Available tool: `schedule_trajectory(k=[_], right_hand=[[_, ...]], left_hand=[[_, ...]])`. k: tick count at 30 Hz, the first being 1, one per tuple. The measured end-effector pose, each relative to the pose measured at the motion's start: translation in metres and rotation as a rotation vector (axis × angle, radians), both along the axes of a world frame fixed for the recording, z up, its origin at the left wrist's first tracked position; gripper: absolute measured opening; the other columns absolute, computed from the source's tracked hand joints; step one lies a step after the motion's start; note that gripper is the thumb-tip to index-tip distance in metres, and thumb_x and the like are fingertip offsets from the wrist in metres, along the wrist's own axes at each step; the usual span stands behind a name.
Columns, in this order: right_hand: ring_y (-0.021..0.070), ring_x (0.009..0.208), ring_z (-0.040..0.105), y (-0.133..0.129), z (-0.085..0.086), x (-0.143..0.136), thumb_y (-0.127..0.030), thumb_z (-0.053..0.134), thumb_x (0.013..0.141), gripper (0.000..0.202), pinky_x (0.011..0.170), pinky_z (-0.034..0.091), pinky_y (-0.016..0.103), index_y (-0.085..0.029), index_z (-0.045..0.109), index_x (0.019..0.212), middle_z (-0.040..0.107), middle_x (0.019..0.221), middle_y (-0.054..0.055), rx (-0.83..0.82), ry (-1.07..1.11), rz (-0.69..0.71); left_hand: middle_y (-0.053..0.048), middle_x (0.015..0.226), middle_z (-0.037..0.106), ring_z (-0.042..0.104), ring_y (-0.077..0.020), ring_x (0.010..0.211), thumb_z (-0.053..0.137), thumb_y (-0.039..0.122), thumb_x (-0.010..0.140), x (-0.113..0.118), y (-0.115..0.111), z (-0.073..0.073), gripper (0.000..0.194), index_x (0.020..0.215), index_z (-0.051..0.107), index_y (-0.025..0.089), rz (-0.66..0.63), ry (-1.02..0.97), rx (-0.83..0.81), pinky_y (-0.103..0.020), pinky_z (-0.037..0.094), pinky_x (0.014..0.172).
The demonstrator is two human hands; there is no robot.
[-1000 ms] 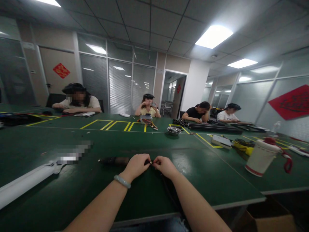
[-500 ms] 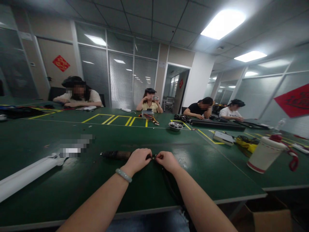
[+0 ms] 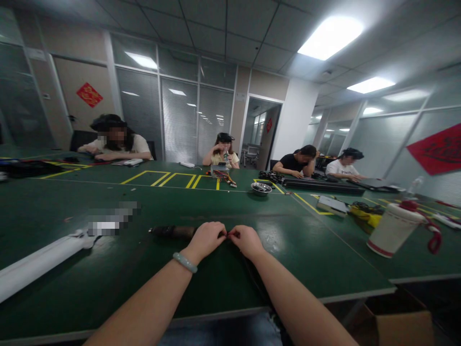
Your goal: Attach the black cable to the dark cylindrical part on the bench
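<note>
A dark, slim electric screwdriver lies on the green table with its metal tip toward the left. My left hand, a pale green bangle on its wrist, is closed around the screwdriver's rear end. Thumb and fingers pinched, my right hand meets the left fingertips there. From beneath the right hand a black cable runs down to the table's front edge. The cable's end is hidden in the right fingers, and the small join between the hands is mostly covered.
On the left lies a long white object, its far end blurred out. A metal bowl with small dark parts stands ahead. To the right are a large cup, a white box and yellow cables. Several people sit across the table.
My fingertips have drawn closer together, covering the small connector that showed between them. Across the table, a person has lowered a clear bottle slightly.
</note>
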State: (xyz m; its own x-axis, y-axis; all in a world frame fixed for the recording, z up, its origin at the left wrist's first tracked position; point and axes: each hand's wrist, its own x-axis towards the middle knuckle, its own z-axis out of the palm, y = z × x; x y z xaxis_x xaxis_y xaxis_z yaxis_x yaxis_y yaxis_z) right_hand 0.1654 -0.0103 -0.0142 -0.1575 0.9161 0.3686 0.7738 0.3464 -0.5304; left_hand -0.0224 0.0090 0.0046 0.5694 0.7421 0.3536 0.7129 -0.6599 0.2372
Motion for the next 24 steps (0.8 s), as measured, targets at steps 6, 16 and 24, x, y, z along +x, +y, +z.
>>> schedule_trajectory(k=[6, 16, 24], right_hand=[[0.0157, 0.068, 0.060, 0.0006, -0.0013, -0.0005, -0.026, 0.066, 0.079, 0.009, 0.061, 0.040, 0.024, -0.026, 0.074, 0.082, 0.071, 0.076, 0.000, -0.028, 0.009, -0.046], [0.0138, 0.064, 0.060, 0.0039, -0.0057, 0.0074, -0.035, 0.068, 0.077, 0.016, 0.055, 0.039, 0.022, -0.020, 0.071, 0.081, 0.069, 0.074, 0.001, -0.186, 0.137, -0.026], [0.0126, 0.061, 0.059, 0.0060, -0.0075, 0.0068, -0.028, 0.065, 0.079, 0.011, 0.053, 0.037, 0.021, -0.019, 0.070, 0.077, 0.067, 0.070, 0.000, -0.180, 0.139, 0.006]], left_hand=[[-0.003, 0.094, 0.065, 0.059, -0.0191, 0.089, 0.056, 0.029, 0.086, 0.0028, -0.0051, 0.0029, 0.009, 0.088, 0.062, 0.022, 0.006, 0.020, -0.020, -0.032, 0.042, 0.080], [-0.003, 0.090, 0.065, 0.058, -0.0193, 0.087, 0.054, 0.023, 0.085, 0.0029, -0.0087, 0.0087, 0.007, 0.083, 0.061, 0.022, 0.012, 0.017, -0.013, -0.032, 0.041, 0.079], [-0.003, 0.091, 0.065, 0.058, -0.0197, 0.087, 0.056, 0.023, 0.085, 0.0034, -0.0060, 0.0054, 0.004, 0.084, 0.061, 0.022, 0.009, 0.014, 0.001, -0.033, 0.041, 0.080]])
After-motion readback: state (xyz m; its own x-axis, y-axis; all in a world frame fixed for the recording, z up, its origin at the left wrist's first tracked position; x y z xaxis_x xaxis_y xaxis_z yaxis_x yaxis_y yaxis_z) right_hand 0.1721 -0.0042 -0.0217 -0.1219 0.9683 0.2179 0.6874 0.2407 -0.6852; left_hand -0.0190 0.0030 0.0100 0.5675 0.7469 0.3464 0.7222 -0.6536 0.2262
